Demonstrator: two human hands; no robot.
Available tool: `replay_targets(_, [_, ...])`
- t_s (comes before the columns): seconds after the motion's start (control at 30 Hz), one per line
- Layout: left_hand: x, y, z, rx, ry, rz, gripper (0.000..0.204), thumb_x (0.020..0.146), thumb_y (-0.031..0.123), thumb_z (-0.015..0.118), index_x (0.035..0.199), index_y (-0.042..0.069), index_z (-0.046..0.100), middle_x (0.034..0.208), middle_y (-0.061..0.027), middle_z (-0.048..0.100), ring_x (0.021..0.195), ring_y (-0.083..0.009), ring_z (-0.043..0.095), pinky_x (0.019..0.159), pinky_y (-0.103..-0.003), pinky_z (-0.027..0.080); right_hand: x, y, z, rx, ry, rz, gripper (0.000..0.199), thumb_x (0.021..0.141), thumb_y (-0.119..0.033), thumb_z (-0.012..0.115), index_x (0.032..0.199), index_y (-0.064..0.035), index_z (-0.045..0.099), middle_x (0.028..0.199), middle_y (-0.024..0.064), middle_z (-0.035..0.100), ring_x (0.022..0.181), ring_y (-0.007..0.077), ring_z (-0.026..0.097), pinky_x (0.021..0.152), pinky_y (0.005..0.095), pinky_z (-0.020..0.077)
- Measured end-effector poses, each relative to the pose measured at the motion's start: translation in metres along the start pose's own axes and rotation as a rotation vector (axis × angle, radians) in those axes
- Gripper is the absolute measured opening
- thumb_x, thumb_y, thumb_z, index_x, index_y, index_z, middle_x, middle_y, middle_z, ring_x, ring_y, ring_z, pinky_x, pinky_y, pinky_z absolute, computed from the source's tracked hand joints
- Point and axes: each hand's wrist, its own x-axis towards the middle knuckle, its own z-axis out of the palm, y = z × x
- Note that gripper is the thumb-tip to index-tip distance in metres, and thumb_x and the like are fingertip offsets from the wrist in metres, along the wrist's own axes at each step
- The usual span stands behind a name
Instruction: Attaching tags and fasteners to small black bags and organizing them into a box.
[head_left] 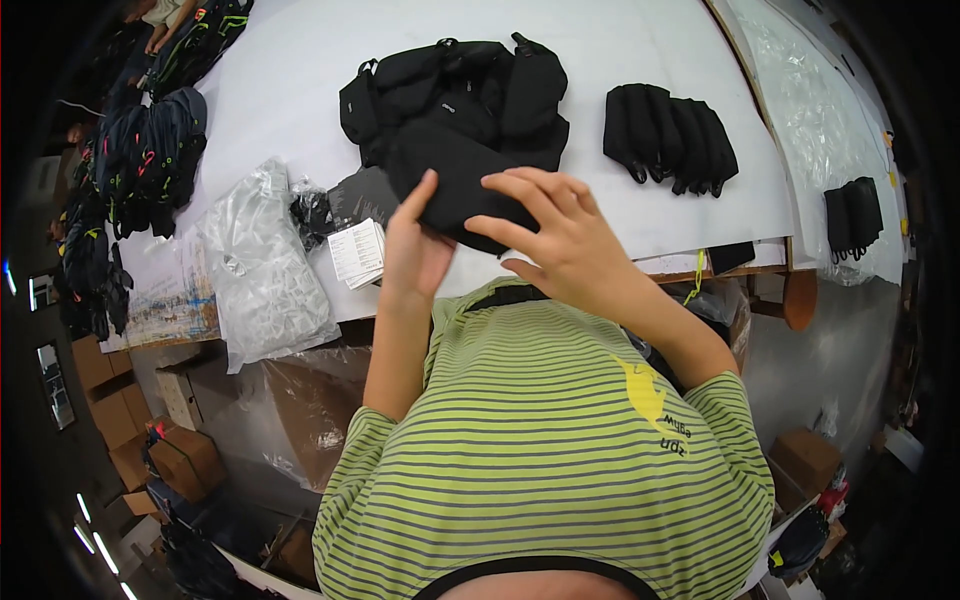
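In front of my chest I hold a flat black fabric pouch (455,180) over the table's near edge. My left hand (418,245) grips its left side, with the thumb on top and the other fingers hidden underneath. My right hand (565,235) has its fingers spread over the right end, the thumb near the lower edge. Just beyond the pouch lies a heap of black fabric bags (470,85) with loops and small pale labels. Near my left hand is a stack of white printed cards (357,254) beside a dark grey piece of cloth (362,196).
A clear plastic bag of small pale packets (265,270) hangs over the front edge at left. Rolled black pouches (668,138) lie in a row on the white table (640,40); several more black pieces (853,217) lie farther right. Dark backpacks (150,160) crowd the left; cardboard boxes (185,460) stand below.
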Motion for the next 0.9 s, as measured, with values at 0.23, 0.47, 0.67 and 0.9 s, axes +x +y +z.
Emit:
replay_targets(0.23, [-0.012,-0.013,-0.03,0.269,-0.051,0.031,0.043,0.09,0.024,0.056,0.126,0.004,0.044,0.129,-0.0109,0.043,0.12,-0.0242,0.041,0.098,-0.042,0.037,-0.008,0.022,0.004,0.5,0.123,0.284,0.041,0.068,-0.003,0.069,0.106,-0.0125,0.059,0.085,0.0057,0.059,0.072,0.0235,0.06,0.064,0.0294,0.0489])
replay_targets(0.47, [-0.021,0.008,-0.037,0.815,-0.322,0.483,0.031,0.076,-0.005,0.065,0.106,0.002,0.059,0.103,-0.009,0.058,0.098,-0.0187,0.054,0.088,-0.026,0.04,-0.029,0.028,-0.009,0.842,0.092,0.371,0.018,0.08,-0.011,0.068,0.093,-0.0031,0.058,0.089,0.0078,0.061,0.076,0.0139,0.06,0.069,0.0243,0.0468])
replay_targets(0.67, [-0.025,-0.006,-0.056,0.729,-0.337,0.625,0.027,0.072,-0.008,0.066,0.097,0.002,0.06,0.101,-0.0093,0.057,0.093,-0.017,0.054,0.084,-0.026,0.042,-0.046,0.018,-0.024,0.796,-0.095,0.532,0.018,0.075,-0.01,0.069,0.091,-0.0026,0.068,0.101,0.0075,0.061,0.082,0.017,0.058,0.072,0.0272,0.0462])
replay_targets(0.9, [-0.045,-0.013,-0.069,0.775,-0.389,0.479,0.026,0.071,-0.008,0.067,0.094,0.003,0.061,0.099,-0.0091,0.056,0.089,-0.0158,0.054,0.079,-0.026,0.043,-0.066,0.0,-0.028,0.602,-0.443,0.363,0.032,0.067,-0.02,0.076,0.093,-0.0044,0.067,0.103,0.0064,0.057,0.092,0.0215,0.056,0.08,0.0322,0.0461])
